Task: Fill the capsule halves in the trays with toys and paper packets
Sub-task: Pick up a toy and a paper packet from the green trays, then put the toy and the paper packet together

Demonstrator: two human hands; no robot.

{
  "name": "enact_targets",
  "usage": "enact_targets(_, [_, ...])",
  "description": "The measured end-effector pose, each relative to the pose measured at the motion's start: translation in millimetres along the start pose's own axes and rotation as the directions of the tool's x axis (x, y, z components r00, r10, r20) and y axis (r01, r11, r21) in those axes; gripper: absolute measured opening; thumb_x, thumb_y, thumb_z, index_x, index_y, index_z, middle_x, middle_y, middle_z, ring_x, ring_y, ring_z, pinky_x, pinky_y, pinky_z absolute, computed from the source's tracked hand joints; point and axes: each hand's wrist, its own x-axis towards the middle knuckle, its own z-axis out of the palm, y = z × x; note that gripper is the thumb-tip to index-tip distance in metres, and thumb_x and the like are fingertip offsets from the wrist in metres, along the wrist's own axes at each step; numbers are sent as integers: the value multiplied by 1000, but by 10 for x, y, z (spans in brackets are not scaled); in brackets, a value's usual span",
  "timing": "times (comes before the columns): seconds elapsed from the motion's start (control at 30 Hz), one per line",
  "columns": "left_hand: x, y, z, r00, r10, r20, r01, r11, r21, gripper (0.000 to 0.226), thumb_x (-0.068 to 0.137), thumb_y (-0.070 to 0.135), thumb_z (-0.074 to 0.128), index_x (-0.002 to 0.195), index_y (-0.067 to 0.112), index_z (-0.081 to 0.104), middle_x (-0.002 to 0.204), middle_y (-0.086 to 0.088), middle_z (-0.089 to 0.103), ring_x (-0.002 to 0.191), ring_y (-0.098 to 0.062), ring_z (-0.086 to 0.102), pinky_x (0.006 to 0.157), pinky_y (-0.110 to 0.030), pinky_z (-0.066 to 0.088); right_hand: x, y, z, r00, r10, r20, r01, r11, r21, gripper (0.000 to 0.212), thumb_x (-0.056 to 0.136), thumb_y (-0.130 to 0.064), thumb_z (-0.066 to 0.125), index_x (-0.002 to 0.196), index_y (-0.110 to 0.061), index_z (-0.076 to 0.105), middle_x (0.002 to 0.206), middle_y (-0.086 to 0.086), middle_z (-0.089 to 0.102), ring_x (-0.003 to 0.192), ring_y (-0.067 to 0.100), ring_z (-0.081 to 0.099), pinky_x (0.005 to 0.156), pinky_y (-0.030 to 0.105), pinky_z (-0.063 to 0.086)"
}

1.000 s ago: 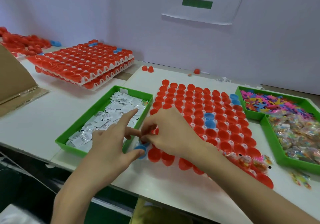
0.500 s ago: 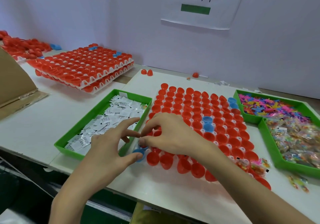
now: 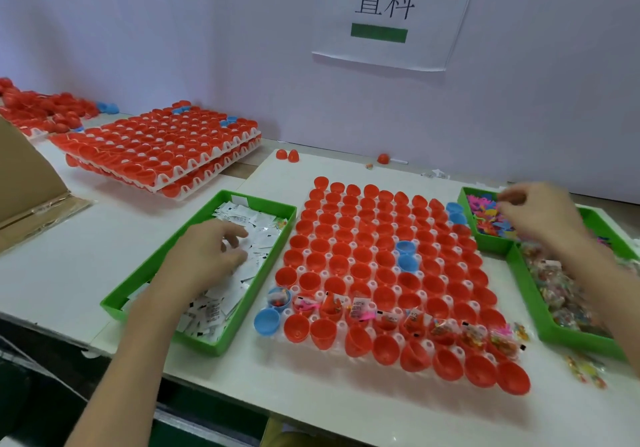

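Note:
A white tray of red capsule halves lies in the middle of the table. One row near its front holds toys and paper packets. My left hand is over the green tray of white paper packets, with curled fingers touching them; a grip cannot be made out. My right hand, blurred, hovers with loosely bent fingers over the green tray of coloured toys. It holds nothing I can see.
A green tray of bagged toys sits at the right, with loose bags in front of it. Stacked trays of red halves stand at the back left, beside a cardboard box. Two loose red halves lie behind the capsule tray.
Both hands have left the front left corner of the capsule tray. The left one went left to the packets, the right one far right to the toys.

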Motion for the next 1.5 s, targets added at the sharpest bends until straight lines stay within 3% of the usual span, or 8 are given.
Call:
enact_targets(0.1, [20,15,37,998,-26,-56,26,1000,-11,11,85,16,77,92,23,76,83,3,69,76,-16,65,77,-39,56,110,369,5,990,107,94,-84,972,-219,30,93,-29,69,120,-16,70,118,11,72,89,29,71,85,43,56])
enact_targets(0.2, [5,5,48,993,-35,-109,29,998,-55,19,80,11,80,73,26,72,71,2,69,71,-15,63,65,-30,49,119,455,10,991,113,66,-101,982,-161,8,89,-28,75,90,-21,72,99,5,75,63,23,70,71,46,60])
enact_targets(0.47, [-27,-14,35,942,-43,-333,-18,984,-177,13,84,11,78,86,24,76,74,5,68,69,-12,61,60,-25,43,105,477,61,998,49,-35,-52,995,-89,16,89,-36,73,76,-32,65,67,-17,59,31,0,55,54,25,42])
enact_targets(0.67, [-64,56,4,881,-40,-472,-77,971,-226,3,87,12,76,88,14,78,72,10,68,67,-2,63,59,-5,43,140,491,81,994,-16,-105,11,999,-51,9,90,-26,70,81,-26,68,88,-1,71,81,19,60,92,45,47])
enact_targets(0.83, [-214,286,-76,839,-8,-544,-229,902,-367,15,91,12,71,87,26,70,79,3,73,66,-6,69,66,-21,54,7,264,-70,980,-43,-192,98,954,284,13,90,-13,64,78,-10,68,83,10,71,80,27,64,66,28,44])
enact_targets(1.13, [-816,1568,305,931,175,-320,-364,512,-778,19,86,3,74,89,22,77,79,5,78,68,-11,75,64,-15,56,-1310,-709,-554,934,-335,-123,260,404,877,13,75,-15,55,68,-25,61,95,3,74,97,18,70,83,29,53])
enact_targets(1.27, [-990,1784,528,946,245,-214,-310,479,-822,27,89,2,71,87,27,79,79,9,78,70,-7,74,63,-11,54,-1757,-756,-450,929,-320,-186,311,402,861,8,73,-12,61,70,-18,60,92,0,72,91,8,69,75,13,52])
enact_targets(1.5, [-1082,1749,622,937,345,-62,-240,502,-831,27,97,8,59,96,25,80,87,7,79,78,-11,75,69,-15,56,-1837,-674,-294,962,-212,-172,255,475,842,10,73,-10,61,69,-19,59,81,-2,67,78,8,66,70,14,52])
